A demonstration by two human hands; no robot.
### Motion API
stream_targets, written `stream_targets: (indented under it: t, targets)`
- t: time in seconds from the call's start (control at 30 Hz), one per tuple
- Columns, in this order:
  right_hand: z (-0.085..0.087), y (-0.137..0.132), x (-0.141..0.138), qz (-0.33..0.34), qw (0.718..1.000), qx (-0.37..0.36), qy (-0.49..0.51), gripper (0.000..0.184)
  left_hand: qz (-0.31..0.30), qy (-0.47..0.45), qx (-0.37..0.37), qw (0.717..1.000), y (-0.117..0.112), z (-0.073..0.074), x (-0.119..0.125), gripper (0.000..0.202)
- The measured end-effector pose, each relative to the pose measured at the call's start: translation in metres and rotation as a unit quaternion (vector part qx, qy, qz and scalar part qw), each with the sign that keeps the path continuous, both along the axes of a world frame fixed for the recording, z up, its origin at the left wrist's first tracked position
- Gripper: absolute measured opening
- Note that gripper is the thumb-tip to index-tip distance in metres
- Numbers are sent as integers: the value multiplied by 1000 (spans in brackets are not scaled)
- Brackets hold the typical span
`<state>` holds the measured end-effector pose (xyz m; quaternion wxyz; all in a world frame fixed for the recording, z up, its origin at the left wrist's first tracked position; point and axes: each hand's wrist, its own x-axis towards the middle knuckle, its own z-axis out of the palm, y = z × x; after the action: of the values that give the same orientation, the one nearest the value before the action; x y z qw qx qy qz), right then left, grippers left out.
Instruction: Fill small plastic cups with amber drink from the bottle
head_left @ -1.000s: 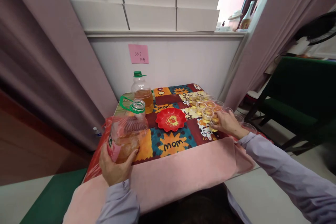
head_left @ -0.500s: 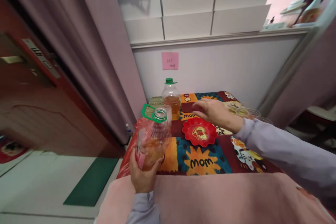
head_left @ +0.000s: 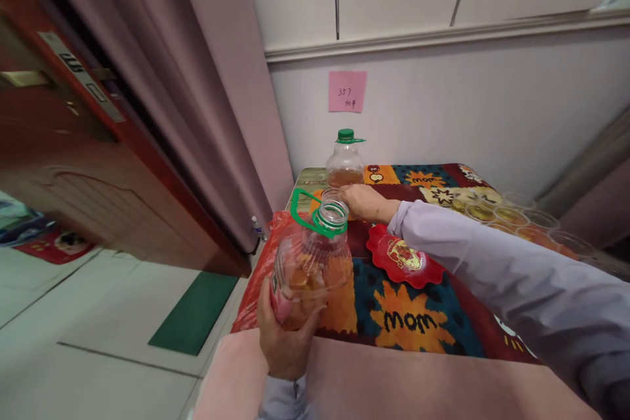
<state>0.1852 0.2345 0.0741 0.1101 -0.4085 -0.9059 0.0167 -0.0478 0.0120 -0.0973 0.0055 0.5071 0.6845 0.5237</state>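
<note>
My left hand (head_left: 288, 338) is wrapped round the lower side of a large clear plastic bottle (head_left: 315, 275). This bottle is uncapped, has a green carry handle (head_left: 301, 210) at its neck and holds amber liquid low down. My right hand (head_left: 367, 202) reaches across behind the bottle's mouth, its fingers curled in. The bottle neck partly hides its fingertips, at a spot where a clear cup rim faintly shows. Behind it stands a second bottle (head_left: 346, 161) with a green cap and amber liquid. A red scalloped plate (head_left: 377, 252) lies under my right forearm.
Several clear plastic cups (head_left: 509, 215) with yellowish liquid stand at the right of the patterned tablecloth (head_left: 408, 315). A red plastic bag (head_left: 258, 275) hangs at the table's left edge. The wall behind carries a pink note (head_left: 347, 92). Near the floor is a small bottle (head_left: 258, 228).
My right hand has moved left, from above the red plate to behind the bottle's neck, and its fingers have curled. My left hand keeps its hold. The view has shifted and come closer.
</note>
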Motion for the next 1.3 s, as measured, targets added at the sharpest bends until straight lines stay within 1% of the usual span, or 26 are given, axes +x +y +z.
stream_targets:
  t: [0.17, 0.23, 0.3, 0.4, 0.47, 0.5, 0.53, 0.57, 0.6, 0.67, 0.7, 0.77, 0.83, 0.87, 0.93, 0.97, 1.03, 1.1, 1.13, 1.2, 1.23, 1.3]
  targets:
    - [0, 2, 2, -8, 1000, 16, 26, 11, -13, 11, 26, 1000, 2, 2, 2, 115]
    - [6, 2, 4, -18, 998, 29, 49, 8, -16, 22, 39, 999, 2, 3, 2, 116]
    - [16, -1, 12, -27, 993, 53, 104, 7, -19, 29, 49, 998, 4, 5, 3, 116]
    - [34, -11, 41, -46, 970, 112, 211, 8, -13, 28, 62, 998, 7, 8, 5, 117]
    - [38, -25, 70, -66, 957, 148, 240, 9, -8, 30, 65, 997, 9, 11, 7, 120]
    - [36, -35, 85, -78, 955, 159, 239, 9, -10, 33, 65, 997, 10, 12, 8, 121]
    - [29, -45, 100, -90, 956, 161, 230, 8, -12, 36, 65, 997, 11, 13, 9, 122]
    - [18, -57, 114, -103, 959, 154, 215, 8, -13, 39, 68, 997, 11, 14, 10, 123]
    - [5, -69, 126, -118, 964, 137, 193, 9, -14, 43, 71, 996, 12, 14, 11, 123]
    - [-27, -90, 143, -156, 975, 75, 137, 12, -14, 52, 80, 995, 14, 16, 13, 122]
    - [-44, -98, 147, -178, 977, 47, 108, 14, -13, 56, 83, 995, 14, 17, 14, 122]
    - [-71, -109, 149, -204, 975, 19, 81, 15, -14, 63, 87, 994, 14, 19, 17, 123]
    - [-85, -112, 145, -213, 974, 9, 71, 15, -23, 70, 88, 993, 14, 21, 18, 122]
    - [-88, -113, 142, -214, 975, 6, 67, 15, -29, 75, 87, 993, 14, 22, 19, 122]
    - [-86, -113, 137, -213, 975, 1, 60, 17, -36, 85, 84, 992, 14, 23, 19, 120]
    - [-82, -115, 136, -211, 976, -1, 57, 22, -37, 88, 81, 992, 13, 23, 19, 120]
    - [-74, -123, 138, -210, 976, 8, 64, 38, -34, 93, 76, 992, 14, 24, 18, 121]
    - [-68, -140, 148, -209, 971, 46, 106, 47, -29, 96, 74, 992, 14, 24, 19, 122]
    - [-67, -152, 156, -207, 966, 74, 136, 46, -25, 97, 74, 992, 14, 25, 20, 122]
    - [-69, -180, 177, -213, 948, 134, 196, 37, -17, 99, 73, 992, 15, 27, 22, 122]
    - [-71, -196, 192, -223, 936, 161, 219, 32, -13, 99, 71, 992, 15, 28, 24, 123]
    - [-75, -230, 225, -268, 905, 211, 255, 28, -9, 96, 61, 993, 15, 31, 26, 126]
